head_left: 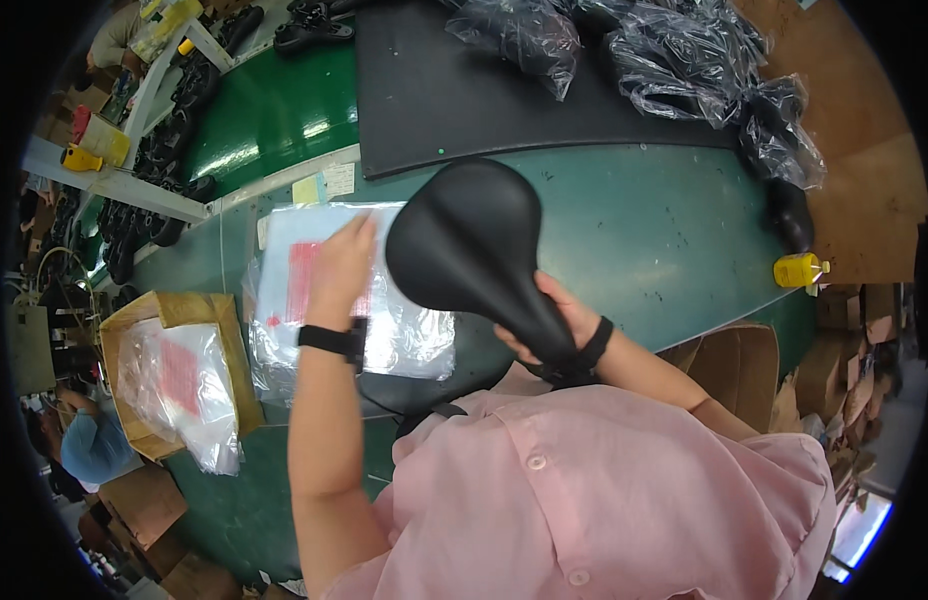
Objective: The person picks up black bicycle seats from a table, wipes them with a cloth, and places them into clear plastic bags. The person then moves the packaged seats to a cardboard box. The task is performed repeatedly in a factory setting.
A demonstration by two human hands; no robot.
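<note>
A black bicycle saddle (pixel 471 235) is held up above the green table, its wide end pointing away from me and its narrow nose towards me. My right hand (pixel 569 315) wraps round the nose from beneath, the thumb along its side. To the left lies a stack of clear plastic bags (pixel 409 340) with red print. Over that stack is my left hand (pixel 342 265), slightly blurred, with its fingers drawn together. Whether a bag edge is pinched in them cannot be made out. Both wrists wear black bands.
A yellow-edged carton (pixel 246 365) with more plastic bags stands at the left. Black foam matting (pixel 424 90) covers the far table, with plastic-wrapped saddles (pixel 674 60) on it. A small yellow bottle (pixel 796 270) stands right. A white metal frame (pixel 134 185) and black parts line the far left.
</note>
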